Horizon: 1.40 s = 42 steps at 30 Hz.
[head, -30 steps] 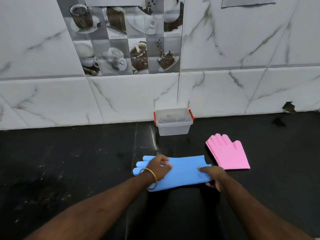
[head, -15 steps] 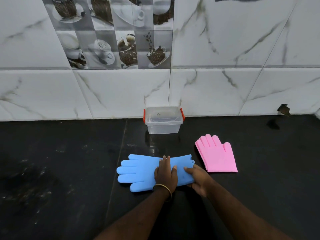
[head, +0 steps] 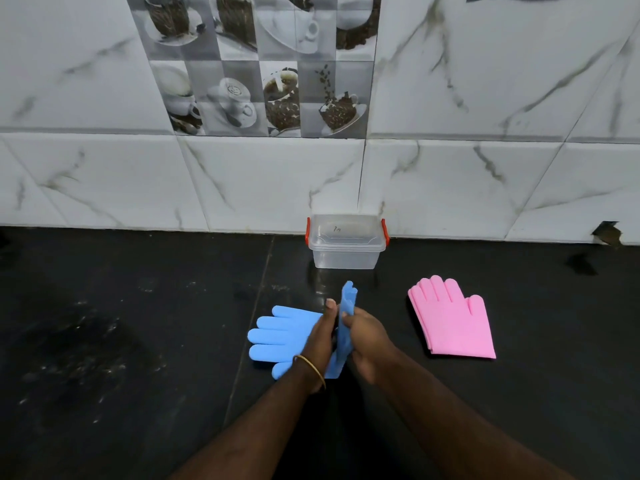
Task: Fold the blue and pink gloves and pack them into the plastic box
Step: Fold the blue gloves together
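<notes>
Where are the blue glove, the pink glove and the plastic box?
blue glove (head: 282,336): head view, on its flat finger part.
pink glove (head: 452,322): head view, on its palm.
plastic box (head: 346,258): head view, on its clear front wall.

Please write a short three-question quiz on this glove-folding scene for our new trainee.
1. True or false: the plastic box has its lid on.
2. Which part of the blue glove is lifted off the counter: A fingers, B cuff end?
3. What lies to the right of both hands?

Key: 1 true. 2 B; the right hand raises it while the left hand holds the middle. 3 the pink gloves.
</notes>
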Tool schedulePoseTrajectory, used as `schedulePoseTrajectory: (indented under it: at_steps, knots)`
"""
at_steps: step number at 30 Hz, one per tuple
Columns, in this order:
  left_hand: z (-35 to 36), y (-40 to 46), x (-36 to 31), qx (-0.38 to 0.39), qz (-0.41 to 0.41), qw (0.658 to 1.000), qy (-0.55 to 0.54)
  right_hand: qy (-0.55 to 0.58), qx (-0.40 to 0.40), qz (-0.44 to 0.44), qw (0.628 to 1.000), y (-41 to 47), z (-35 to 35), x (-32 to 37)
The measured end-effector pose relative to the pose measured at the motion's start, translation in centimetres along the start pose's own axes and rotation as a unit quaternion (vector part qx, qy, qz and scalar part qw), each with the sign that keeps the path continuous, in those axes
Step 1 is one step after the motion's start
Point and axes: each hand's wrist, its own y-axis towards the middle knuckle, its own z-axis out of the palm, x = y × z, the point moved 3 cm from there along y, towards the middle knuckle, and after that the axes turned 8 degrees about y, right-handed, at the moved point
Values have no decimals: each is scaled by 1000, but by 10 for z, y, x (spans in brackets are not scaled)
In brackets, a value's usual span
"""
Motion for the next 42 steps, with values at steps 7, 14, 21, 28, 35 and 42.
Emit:
schedulePoseTrajectory:
  at_steps: [7, 14, 21, 28, 35, 42]
  knots:
    - [-58, 1, 2, 24, -226, 961, -156, -13, -1, 110, 994, 16, 48, -42]
    - [-80, 7, 36, -70, -190, 970, -132, -211, -122, -52, 968, 18, 12, -44]
    - [-80, 3, 44, -39, -174, 953, -246, -138, -138, 84, 977, 18, -7, -47]
    - [-86, 0, 45, -46, -207, 934, -288, -63, -47, 149, 986, 15, 1, -37]
    - [-96, -5, 27, -186, -62, 980, -46, -239, -70, -95, 964, 18, 21, -10]
    - [-105, -35, -30, -217, -98, 970, -47, -468, -21, -373, 800, -10, 92, 64]
